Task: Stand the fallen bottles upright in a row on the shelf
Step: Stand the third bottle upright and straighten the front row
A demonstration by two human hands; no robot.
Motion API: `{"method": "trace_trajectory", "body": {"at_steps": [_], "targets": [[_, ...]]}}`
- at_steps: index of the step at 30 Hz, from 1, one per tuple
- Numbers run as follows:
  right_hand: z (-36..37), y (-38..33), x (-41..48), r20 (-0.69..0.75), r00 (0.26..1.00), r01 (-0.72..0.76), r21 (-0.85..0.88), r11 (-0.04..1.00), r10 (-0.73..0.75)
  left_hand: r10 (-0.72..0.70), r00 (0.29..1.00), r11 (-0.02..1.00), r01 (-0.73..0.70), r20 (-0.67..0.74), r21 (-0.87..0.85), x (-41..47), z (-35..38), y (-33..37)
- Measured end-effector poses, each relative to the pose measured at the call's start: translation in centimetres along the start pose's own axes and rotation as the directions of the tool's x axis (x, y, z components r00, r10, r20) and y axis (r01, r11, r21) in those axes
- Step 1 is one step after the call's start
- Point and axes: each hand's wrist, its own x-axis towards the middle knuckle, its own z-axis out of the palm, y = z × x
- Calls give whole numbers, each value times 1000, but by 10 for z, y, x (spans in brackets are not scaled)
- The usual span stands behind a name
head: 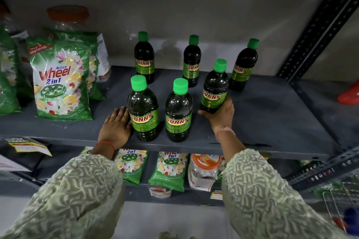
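Observation:
Several dark bottles with green caps and "SUNNY" labels stand on the grey shelf (272, 114). Three stand at the back: left (144, 58), middle (191, 62), right (243, 66). Two stand upright at the front: left (144, 110) and middle (178, 112). My right hand (220, 114) grips the base of a third front bottle (214, 87), which tilts slightly to the right. My left hand (116, 126) lies flat on the shelf with fingers together, its edge against the front left bottle.
Green "Wheel" detergent bags (60, 81) stand at the shelf's left, with an orange-lidded clear jar (75, 21) behind them. A perforated metal upright (314, 39) bounds the right side. More bags and a jar (204, 170) sit on the shelf below.

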Motion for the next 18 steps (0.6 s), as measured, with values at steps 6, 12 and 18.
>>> {"method": "trace_trajectory", "body": {"at_steps": [6, 12, 18], "targets": [[-24, 8, 10, 265, 964, -48, 106, 993, 18, -13, 1000, 1000, 13, 13, 8, 1, 0, 1], [-20, 11, 11, 292, 956, -77, 137, 987, 34, -24, 1000, 1000, 24, 16, 19, 1, 0, 1], [-13, 4, 0, 191, 981, -62, 104, 993, 41, -36, 999, 999, 36, -7, -25, 0, -1, 2]]}}
